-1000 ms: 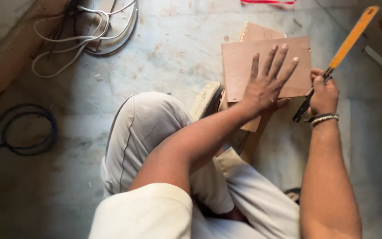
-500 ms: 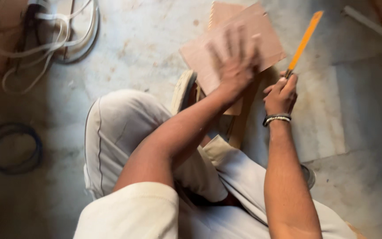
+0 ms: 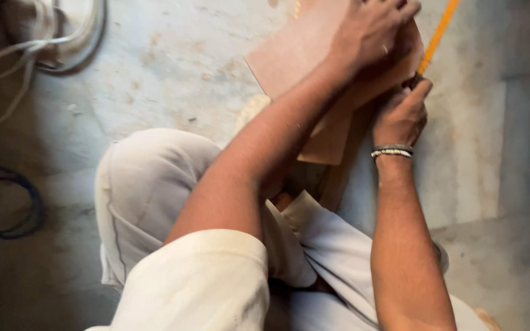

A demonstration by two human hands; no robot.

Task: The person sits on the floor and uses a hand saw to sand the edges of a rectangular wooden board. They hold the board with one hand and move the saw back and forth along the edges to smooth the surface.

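I sit on a stone floor with my knee drawn up. My left hand [image 3: 372,27] presses down on a thin brown wooden board [image 3: 289,55] near the top of the view, fingers curled over its edge. My right hand [image 3: 402,113], with a beaded bracelet at the wrist, is closed around the dark handle of a hand saw whose orange blade [image 3: 438,34] runs up and to the right beside the board. A second piece of wood [image 3: 326,138] lies under the board, by my foot.
White cables [image 3: 26,49] are heaped at the top left. A dark blue cord [image 3: 7,202] loops on the floor at the left edge. My light trousers [image 3: 148,196] fill the lower middle.
My left hand went from fingers spread flat on the board to curled over it. The board now sits turned at an angle. The view has shifted so both hands are near the top edge.
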